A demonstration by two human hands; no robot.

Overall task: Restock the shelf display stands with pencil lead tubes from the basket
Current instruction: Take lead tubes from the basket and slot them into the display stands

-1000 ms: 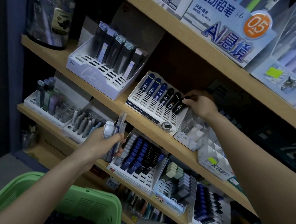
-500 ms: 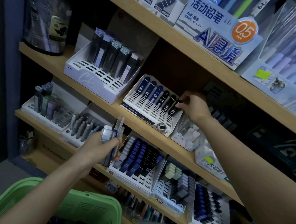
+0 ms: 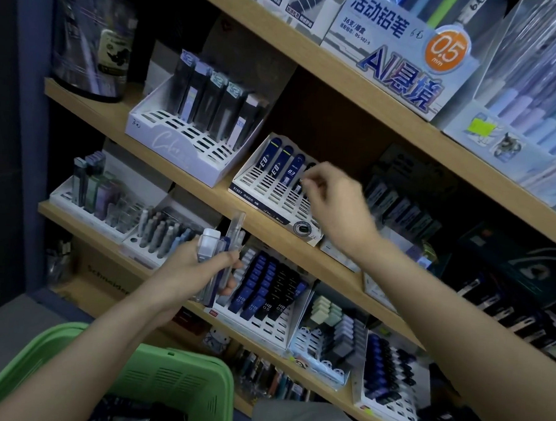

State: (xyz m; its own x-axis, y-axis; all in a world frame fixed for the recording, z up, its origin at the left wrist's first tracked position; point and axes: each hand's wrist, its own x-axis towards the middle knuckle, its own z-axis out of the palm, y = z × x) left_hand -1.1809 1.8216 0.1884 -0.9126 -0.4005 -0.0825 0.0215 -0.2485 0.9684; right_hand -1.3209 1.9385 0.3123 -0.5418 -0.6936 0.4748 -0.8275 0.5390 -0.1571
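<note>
The left hand [image 3: 199, 264] is closed around a bunch of lead tubes [image 3: 221, 259], clear and dark blue with a pale cap on top, held upright in front of the lower shelf's stands. The right hand [image 3: 338, 197] hovers over the right side of a white slotted stand [image 3: 271, 197] on the middle shelf [image 3: 207, 187]; its fingers are curled with thumb and forefinger brought close together, but motion blur hides whether they pinch a tube, so I cannot tell. In that stand, three blue tubes [image 3: 282, 165] lean in the far row at the left, with a dark one beside them partly hidden by the hand. To its left stands a bigger white stand [image 3: 177, 140] with tall dark tubes. A green basket [image 3: 177, 379] sits near, at the bottom left, below the left arm, with dark packs inside.
</note>
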